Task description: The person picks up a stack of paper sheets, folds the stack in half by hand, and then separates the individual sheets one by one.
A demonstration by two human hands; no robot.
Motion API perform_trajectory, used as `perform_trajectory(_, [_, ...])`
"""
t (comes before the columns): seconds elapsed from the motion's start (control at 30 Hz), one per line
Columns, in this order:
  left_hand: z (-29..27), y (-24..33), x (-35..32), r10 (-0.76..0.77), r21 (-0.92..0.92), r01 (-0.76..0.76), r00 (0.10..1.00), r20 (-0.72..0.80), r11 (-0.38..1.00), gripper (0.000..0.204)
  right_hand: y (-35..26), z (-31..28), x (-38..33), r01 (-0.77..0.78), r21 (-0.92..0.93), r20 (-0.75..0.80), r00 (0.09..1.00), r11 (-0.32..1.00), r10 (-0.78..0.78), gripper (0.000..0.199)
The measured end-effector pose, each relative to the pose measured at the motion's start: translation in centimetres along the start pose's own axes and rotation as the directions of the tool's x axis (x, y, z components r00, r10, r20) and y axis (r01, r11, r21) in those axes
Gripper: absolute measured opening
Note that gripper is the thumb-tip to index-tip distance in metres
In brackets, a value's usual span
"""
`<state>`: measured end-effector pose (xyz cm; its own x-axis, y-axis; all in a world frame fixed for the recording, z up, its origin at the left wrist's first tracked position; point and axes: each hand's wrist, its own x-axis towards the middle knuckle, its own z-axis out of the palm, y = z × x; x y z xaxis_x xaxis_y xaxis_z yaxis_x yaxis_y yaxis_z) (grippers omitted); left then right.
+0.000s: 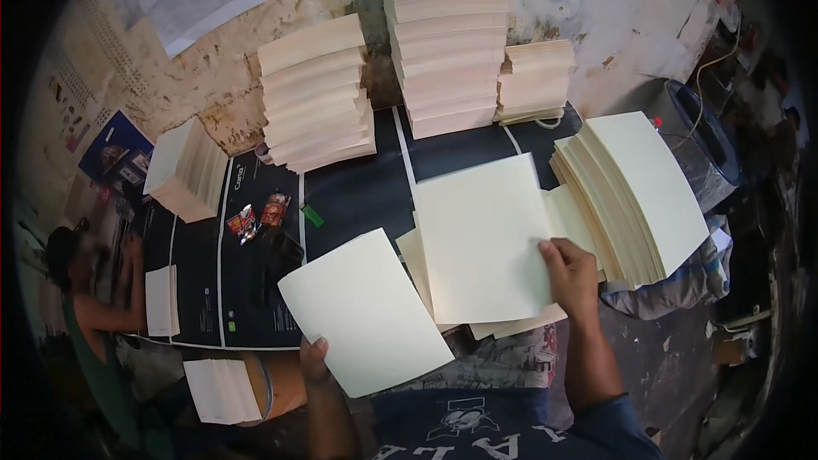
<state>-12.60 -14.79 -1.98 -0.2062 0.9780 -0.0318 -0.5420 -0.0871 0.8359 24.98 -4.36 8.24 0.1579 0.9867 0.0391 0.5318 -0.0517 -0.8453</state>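
Observation:
My left hand (315, 360) is closed on the lower left edge of a cream paper sheet or thin section (366, 313), its thumb on top. This paper is tilted and hangs over the table's near edge. My right hand (569, 277) pinches the right edge of another cream paper (481, 238), thumb on top and the other fingers hidden beneath. More cream paper (520, 324) shows under it on the table. Just right of that hand leans a thick stack of cream paper (626, 196), its layers fanned out.
Tall paper stacks (447, 43) stand against the wall on the dark table (349, 196). Small red packets (274, 209), a green lighter-like item (313, 215) and a dark cup-like object (279, 254) lie left of centre. Another person (102, 315) works at the far left.

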Motion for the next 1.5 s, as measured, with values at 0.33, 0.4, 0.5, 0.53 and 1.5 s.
perform_trajectory(0.33, [0.4,0.5,-0.1,0.007,0.051,-0.008,1.000,0.026,0.999,0.061,1.0,-3.3,1.3,0.014,0.054,-0.232,0.973,0.998,-0.002,0.023])
perform_trajectory(0.4, [-0.4,0.8,-0.2,0.003,0.094,-0.006,0.999,0.032,0.996,0.064,2.6,-4.9,2.7,0.125,-0.137,-0.499,0.848,0.983,-0.177,0.026])
perform_trajectory(0.5, [-1.5,0.3,-0.3,-0.004,0.072,0.002,1.000,0.026,0.997,0.065,2.3,-3.5,4.6,0.291,-0.122,-0.561,0.768,0.949,-0.308,0.030])
perform_trajectory(0.53, [-1.7,0.6,-0.5,0.000,0.055,-0.002,1.000,0.022,0.998,0.065,3.0,-2.4,5.1,0.363,-0.206,-0.536,0.735,0.909,-0.415,0.031])
perform_trajectory(1.5, [4.6,-1.6,2.7,-0.195,0.012,0.196,0.963,0.187,0.981,0.055,1.5,6.1,0.9,0.174,0.064,0.347,0.919,0.983,-0.185,0.039])
